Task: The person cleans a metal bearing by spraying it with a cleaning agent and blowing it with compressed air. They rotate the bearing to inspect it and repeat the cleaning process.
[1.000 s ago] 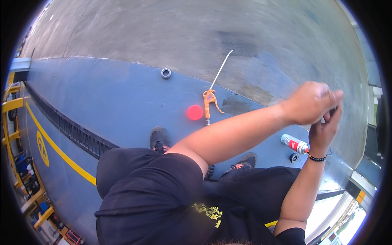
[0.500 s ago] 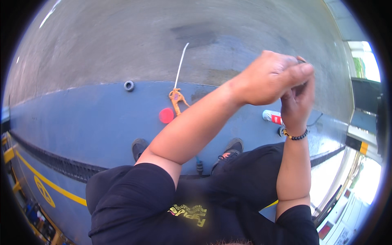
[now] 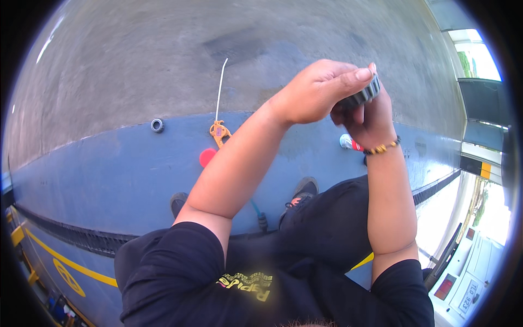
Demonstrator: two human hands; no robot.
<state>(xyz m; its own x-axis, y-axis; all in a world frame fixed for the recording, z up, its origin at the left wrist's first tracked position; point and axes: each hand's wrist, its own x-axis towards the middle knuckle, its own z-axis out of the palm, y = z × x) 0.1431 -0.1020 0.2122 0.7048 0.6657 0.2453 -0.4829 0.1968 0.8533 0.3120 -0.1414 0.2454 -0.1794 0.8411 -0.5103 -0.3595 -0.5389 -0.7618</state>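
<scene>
A dark roller bearing (image 3: 360, 97) with a ribbed side is held up between my two hands, right of centre. My left hand (image 3: 321, 90) reaches across from the left, its thumb lying along the bearing's top edge and its fingers curled out of sight. Below and to the right, my right hand (image 3: 376, 117) grips the same piece from underneath, a beaded bracelet at its wrist. Parts of the fingers and the far side of the bearing are hidden.
On the blue floor lie a grey ring-shaped part (image 3: 157, 125), an orange blow gun (image 3: 219, 132) with a long white tube, a red round lid (image 3: 207, 157) and a partly hidden spray can (image 3: 348, 143). A dark hose fitting (image 3: 262, 220) lies between my shoes. A white vehicle (image 3: 471, 275) stands at the right.
Both hands have shifted left in the picture, and the floor things have moved left too. The bearing, mostly hidden before, now shows its ribbed side between the hands.
</scene>
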